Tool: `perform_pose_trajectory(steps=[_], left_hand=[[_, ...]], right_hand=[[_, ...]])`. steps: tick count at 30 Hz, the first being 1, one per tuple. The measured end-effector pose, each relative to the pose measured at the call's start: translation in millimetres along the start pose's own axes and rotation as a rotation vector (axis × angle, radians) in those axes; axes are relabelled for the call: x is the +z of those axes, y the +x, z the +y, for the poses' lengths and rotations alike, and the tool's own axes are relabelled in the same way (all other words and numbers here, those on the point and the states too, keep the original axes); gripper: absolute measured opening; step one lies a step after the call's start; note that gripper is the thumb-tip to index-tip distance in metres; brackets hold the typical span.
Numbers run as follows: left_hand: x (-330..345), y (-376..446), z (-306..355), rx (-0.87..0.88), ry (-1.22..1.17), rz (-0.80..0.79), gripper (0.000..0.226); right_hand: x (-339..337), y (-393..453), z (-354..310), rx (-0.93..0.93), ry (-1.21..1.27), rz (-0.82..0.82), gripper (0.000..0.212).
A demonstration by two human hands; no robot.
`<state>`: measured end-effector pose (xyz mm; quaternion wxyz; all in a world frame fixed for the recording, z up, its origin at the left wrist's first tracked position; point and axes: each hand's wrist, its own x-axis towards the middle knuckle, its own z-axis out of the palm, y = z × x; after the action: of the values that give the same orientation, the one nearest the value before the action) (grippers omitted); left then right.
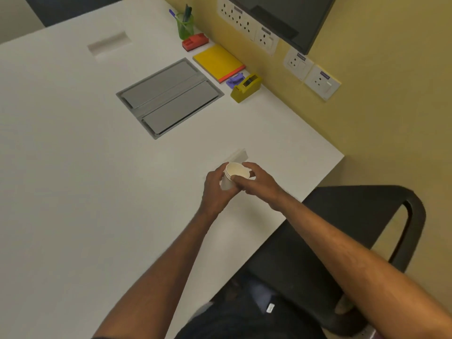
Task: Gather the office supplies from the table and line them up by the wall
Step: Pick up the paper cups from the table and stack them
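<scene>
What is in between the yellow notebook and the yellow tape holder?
A small purple stapler sits between the yellow notebook and the yellow tape holder, by the wall, in the head view.

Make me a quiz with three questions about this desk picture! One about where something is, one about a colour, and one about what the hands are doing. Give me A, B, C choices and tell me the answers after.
1. Where is the green pen holder?
A. At the far end of the row by the wall
B. On the chair
C. In the middle of the table

2. What colour is the notebook beside the wall?
A. Blue
B. Yellow with a red edge
C. Black

3. What are the two hands doing?
A. Resting flat on the table
B. Holding stacked paper cups
C. Writing with a pen

Answers:
1 A, it stands past the red stapler, farthest along the wall.
2 B, its cover is yellow and one edge is red.
3 B, the left hand and right hand both grip the white paper cups above the table.
</scene>
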<state>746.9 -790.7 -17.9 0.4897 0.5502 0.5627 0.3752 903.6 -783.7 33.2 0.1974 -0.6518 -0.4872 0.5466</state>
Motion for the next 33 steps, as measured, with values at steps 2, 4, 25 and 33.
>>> perform_pose_trajectory(steps=[2, 4, 25, 33], left_hand=[[-4.7, -21.5, -5.1, 0.008, 0.014, 0.017, 0.051], [-8.4, -41.6, -6.4, -0.030, 0.026, 0.054, 0.054], [-10.8, -103.4, -22.1, -0.134, 0.193, 0.066, 0.076], [6.0, -94.2, -32.6, -0.195, 0.164, 0.062, 0.076]], right_hand=[[11.1, -14.2, 2.4, 0.000, -0.019, -0.031, 0.065], [20.6, -25.3, 4.5, 0.018, -0.029, -0.057, 0.063], [34.6, -40.8, 29.0, -0.014, -0.257, -0.191, 0.046], [-10.5, -19.2, 35.6, 0.014, -0.180, -0.212, 0.045]])
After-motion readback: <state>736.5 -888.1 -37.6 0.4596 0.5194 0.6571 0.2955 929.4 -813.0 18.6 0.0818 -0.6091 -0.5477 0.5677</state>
